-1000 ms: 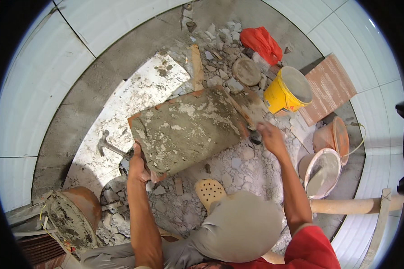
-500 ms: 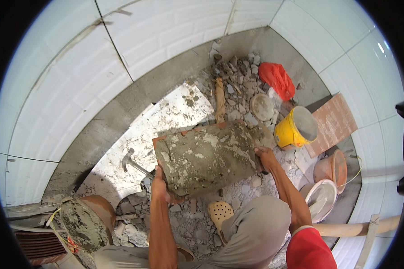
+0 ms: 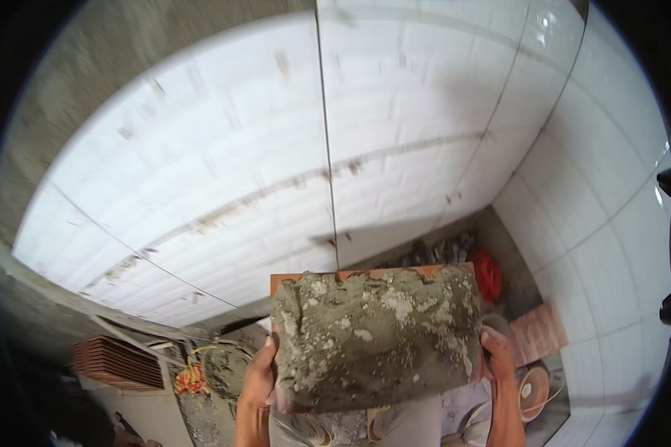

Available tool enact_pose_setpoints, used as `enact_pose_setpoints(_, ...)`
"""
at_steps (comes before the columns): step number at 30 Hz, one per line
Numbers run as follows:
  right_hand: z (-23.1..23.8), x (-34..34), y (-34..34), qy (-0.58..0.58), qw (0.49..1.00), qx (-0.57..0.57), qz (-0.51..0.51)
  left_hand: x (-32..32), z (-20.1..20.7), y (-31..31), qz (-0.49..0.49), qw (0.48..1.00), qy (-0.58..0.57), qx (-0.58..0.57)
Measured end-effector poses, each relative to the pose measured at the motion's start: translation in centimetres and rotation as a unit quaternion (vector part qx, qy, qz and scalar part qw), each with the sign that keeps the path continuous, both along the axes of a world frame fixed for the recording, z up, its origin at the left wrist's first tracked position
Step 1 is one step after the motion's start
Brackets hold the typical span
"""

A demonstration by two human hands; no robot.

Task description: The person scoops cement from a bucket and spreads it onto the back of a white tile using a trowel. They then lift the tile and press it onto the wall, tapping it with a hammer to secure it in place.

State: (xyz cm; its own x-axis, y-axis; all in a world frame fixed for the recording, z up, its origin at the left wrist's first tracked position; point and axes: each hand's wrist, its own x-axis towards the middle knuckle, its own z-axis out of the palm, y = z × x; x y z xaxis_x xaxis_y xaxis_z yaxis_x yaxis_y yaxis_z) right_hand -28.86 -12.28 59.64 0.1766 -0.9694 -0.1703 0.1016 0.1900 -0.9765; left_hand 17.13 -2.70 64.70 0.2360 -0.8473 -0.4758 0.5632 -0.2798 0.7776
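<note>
Since prev. frame, my view rose to the white wall [image 3: 253, 149] and the mortar-covered tile [image 3: 376, 335] turned straighter. I see it in front of the wall, betw. L hand [image 3: 256, 378] and R hand [image 3: 499, 357]; fingers [image 3: 265, 353] of both are closed on its side edges.

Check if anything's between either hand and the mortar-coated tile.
Nothing visible: the left hand grips the mortar-coated tile directly at its left edge, the right hand at its right edge. The tile's underside is hidden, so can't tell there.
</note>
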Motion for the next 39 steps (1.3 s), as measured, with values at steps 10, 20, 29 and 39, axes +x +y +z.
enact_pose_setpoints(10,13.9,-0.4,-3.2,-0.118,0.992,0.01,0.054,-6.1,9.7,1.7,0.272,0.94,-0.022,-0.203)
enact_pose_setpoints(20,12.0,-1.3,-3.8,-0.142,0.989,-0.034,-0.038,-8.9,5.1,1.1,0.274,0.836,-0.375,-0.291)
enact_pose_setpoints(29,9.9,-1.2,-5.1,-0.244,0.965,-0.008,-0.092,-7.0,3.6,1.2,0.227,0.545,-0.753,-0.292)
enact_pose_setpoints(39,15.9,-1.1,-9.5,-0.169,0.984,-0.031,-0.041,-5.0,4.4,-3.6,0.334,0.689,-0.585,-0.267)
